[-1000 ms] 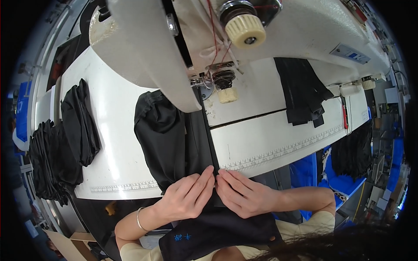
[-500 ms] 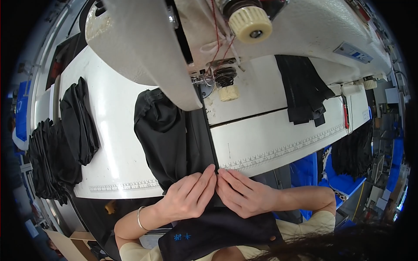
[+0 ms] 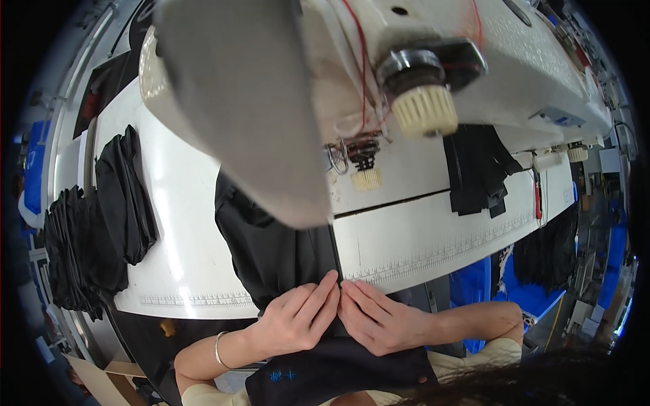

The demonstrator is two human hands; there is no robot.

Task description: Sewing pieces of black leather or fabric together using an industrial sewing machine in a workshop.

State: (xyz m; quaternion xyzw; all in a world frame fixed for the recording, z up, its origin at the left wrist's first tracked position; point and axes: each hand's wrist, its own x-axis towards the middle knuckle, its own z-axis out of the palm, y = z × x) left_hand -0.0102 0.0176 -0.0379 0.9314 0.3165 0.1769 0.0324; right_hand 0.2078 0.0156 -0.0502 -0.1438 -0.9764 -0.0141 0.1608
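A piece of black cloth [image 3: 277, 254] lies on the white sewing table, running under the sewing machine head [image 3: 250, 115]. A narrow dark strip forms its right edge and comes straight toward me. My left hand [image 3: 298, 317] pinches this edge at the table's front, fingertips together. Right beside it, my right hand [image 3: 379, 321] pinches the same edge from the other side, its fingertips almost touching the left ones. The needle area is hidden behind the machine head.
Bunched black cloth pieces [image 3: 125, 196] lie at the table's left. Black strips [image 3: 474, 172] rest under the machine arm at right. A printed ruler [image 3: 433, 260] runs along the front edge. Blue bins [image 3: 470, 284] and hanging black cloth [image 3: 545, 250] are beyond the right side.
The view has shifted, so the machine head looms larger and lower and covers more of the cloth. Both hands keep their pinch on the cloth edge, with little change in their pose.
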